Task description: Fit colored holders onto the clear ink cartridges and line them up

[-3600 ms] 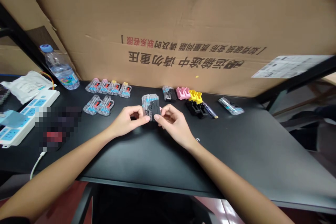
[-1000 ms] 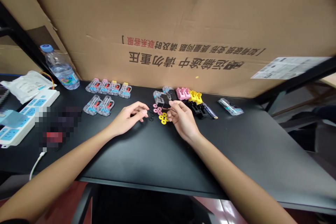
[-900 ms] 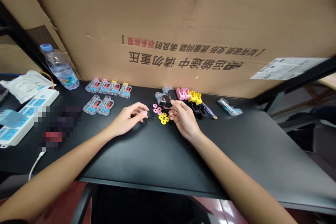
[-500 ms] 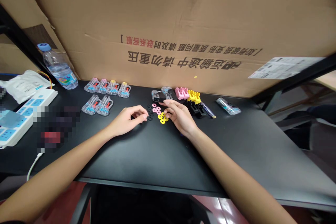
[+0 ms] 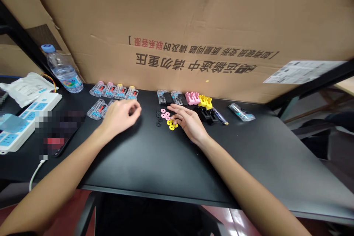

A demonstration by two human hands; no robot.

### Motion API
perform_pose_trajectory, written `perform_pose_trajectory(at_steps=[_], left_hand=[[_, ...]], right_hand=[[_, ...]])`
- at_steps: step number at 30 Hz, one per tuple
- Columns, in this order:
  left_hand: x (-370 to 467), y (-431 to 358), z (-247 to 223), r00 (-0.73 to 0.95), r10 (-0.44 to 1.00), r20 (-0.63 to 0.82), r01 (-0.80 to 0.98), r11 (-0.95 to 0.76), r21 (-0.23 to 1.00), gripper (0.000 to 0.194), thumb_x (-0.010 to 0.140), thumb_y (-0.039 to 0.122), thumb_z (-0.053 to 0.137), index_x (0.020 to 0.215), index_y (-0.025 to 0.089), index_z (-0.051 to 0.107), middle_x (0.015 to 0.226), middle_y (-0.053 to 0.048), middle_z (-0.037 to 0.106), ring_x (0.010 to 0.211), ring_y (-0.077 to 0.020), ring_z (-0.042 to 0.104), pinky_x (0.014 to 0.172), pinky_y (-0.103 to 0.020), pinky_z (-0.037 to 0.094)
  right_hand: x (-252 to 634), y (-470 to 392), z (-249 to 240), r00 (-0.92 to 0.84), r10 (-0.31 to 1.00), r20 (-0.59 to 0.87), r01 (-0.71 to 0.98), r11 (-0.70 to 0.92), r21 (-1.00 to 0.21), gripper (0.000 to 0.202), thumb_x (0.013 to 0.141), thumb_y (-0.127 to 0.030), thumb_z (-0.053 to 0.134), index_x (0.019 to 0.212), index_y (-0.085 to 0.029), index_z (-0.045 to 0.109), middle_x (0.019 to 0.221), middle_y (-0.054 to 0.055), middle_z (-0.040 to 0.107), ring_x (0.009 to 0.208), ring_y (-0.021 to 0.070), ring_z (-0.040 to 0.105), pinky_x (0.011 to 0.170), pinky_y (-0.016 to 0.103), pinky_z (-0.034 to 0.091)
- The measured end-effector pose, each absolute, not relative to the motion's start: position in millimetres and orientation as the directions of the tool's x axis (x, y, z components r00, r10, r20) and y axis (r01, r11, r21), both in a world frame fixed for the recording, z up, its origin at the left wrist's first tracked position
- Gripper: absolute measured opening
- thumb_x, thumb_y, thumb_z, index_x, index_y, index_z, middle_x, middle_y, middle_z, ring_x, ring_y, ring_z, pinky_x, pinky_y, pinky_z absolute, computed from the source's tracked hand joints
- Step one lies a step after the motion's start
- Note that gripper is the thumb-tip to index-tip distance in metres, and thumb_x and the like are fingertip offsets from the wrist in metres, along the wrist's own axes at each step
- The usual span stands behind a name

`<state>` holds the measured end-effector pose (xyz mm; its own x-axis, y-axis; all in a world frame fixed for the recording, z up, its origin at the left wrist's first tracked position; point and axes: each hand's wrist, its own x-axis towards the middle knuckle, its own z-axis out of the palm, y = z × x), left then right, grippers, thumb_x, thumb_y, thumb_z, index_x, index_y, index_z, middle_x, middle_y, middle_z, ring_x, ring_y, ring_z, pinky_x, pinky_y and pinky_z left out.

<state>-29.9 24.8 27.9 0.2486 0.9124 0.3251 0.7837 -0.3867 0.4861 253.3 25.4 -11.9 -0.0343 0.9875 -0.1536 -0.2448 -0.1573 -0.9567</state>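
Six clips (image 5: 116, 91) lie finished; your left hand (image 5: 119, 115) curls emptily near them, your right (image 5: 186, 122) rests flat, fingers apart, beside loose washers (image 5: 167, 118).

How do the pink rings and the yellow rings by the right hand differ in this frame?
The pink rings lie farther from the person, while the yellow rings lie nearer. The pink rings lie clear of the right hand, but the yellow rings sit right at its fingertips. They differ in colour, pink against yellow. Both are small flat rings with a centre hole, lying loose on the black table beside some black rings.
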Motion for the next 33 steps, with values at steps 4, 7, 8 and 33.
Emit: perform_pose_trajectory(at_steps=[4, 7, 8, 33], left_hand=[[-56.1, 36.2, 46.6, 0.021, 0.965, 0.26, 0.973, -0.079, 0.215, 0.026, 0.101, 0.042, 0.057, 0.092, 0.023, 0.072, 0.081, -0.007, 0.076, 0.08, -0.0312, 0.074, 0.075, -0.038, 0.05], [-64.9, 40.9, 46.0, -0.052, 0.993, 0.104, 0.992, 0.04, 0.117, 0.029, 0.099, 0.047, 0.057, 0.088, 0.024, 0.07, 0.087, -0.01, 0.078, 0.086, -0.0366, 0.076, 0.078, -0.042, 0.052], [-65.5, 41.8, 43.8, -0.054, 0.997, 0.063, 0.992, 0.047, 0.113, 0.029, 0.098, 0.048, 0.059, 0.086, 0.024, 0.069, 0.089, -0.011, 0.078, 0.088, -0.037, 0.076, 0.078, -0.042, 0.052], [-30.3, 33.1, 8.6, 0.443, 0.83, 0.34, 0.595, -0.556, 0.581, 0.024, 0.101, 0.028, 0.062, 0.078, 0.021, 0.058, 0.077, 0.001, 0.065, 0.07, -0.015, 0.06, 0.071, -0.03, 0.046]], right_hand=[[253.8, 24.0, -11.9, -0.042, 0.99, -0.134, -0.207, -0.14, -0.968, 0.034, 0.084, -0.036, 0.084, 0.113, -0.019, 0.084, 0.134, 0.014, 0.079, 0.081, 0.0146, 0.069, 0.067, 0.029, 0.055], [252.8, 22.4, -13.5, -0.031, 0.995, -0.099, -0.169, -0.103, -0.98, 0.032, 0.085, -0.038, 0.082, 0.111, -0.019, 0.084, 0.132, 0.014, 0.079, 0.08, 0.015, 0.067, 0.066, 0.031, 0.054], [252.1, 21.6, -14.4, -0.026, 0.996, -0.082, -0.15, -0.085, -0.985, 0.032, 0.085, -0.038, 0.081, 0.111, -0.019, 0.084, 0.132, 0.014, 0.079, 0.079, 0.0152, 0.067, 0.066, 0.031, 0.054], [341.7, 42.4, 13.2, 0.057, 0.925, 0.375, 0.953, 0.061, -0.297, 0.014, 0.084, -0.029, 0.069, 0.074, -0.021, 0.076, 0.089, 0.01, 0.07, 0.082, 0.0274, 0.064, 0.076, 0.04, 0.048]])
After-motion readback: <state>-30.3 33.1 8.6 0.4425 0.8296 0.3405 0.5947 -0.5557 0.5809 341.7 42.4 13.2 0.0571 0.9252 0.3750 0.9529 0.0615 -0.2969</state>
